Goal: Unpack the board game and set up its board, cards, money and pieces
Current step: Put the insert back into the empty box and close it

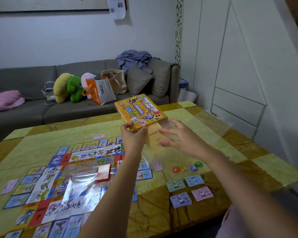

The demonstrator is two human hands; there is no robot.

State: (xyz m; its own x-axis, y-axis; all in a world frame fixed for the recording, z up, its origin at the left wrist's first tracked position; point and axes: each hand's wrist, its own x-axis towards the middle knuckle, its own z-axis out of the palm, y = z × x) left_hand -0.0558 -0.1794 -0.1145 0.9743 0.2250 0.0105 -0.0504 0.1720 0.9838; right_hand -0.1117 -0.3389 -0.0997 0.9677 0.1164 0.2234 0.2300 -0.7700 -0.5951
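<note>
Yellow-green stone-pattern worktop [41,143] carries the colourful tiled paper game board [46,184], flat at L. The orange illustrated cardboard game box [139,109] is held above the worktop; left hand [132,133] grip pinches its near corner, w/ a tan card insert [153,138] sticking out. Right hand [177,134] grip is spread beside the insert. Four paper money stacks [180,200] & small coloured plastic pieces [184,168] lie at R.

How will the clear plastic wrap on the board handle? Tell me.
Probably floppy and very light: the clear plastic wrap lies creased on the board. Its glossy glare suggests slipperiness, so a push likely crumples or slides it.
</note>
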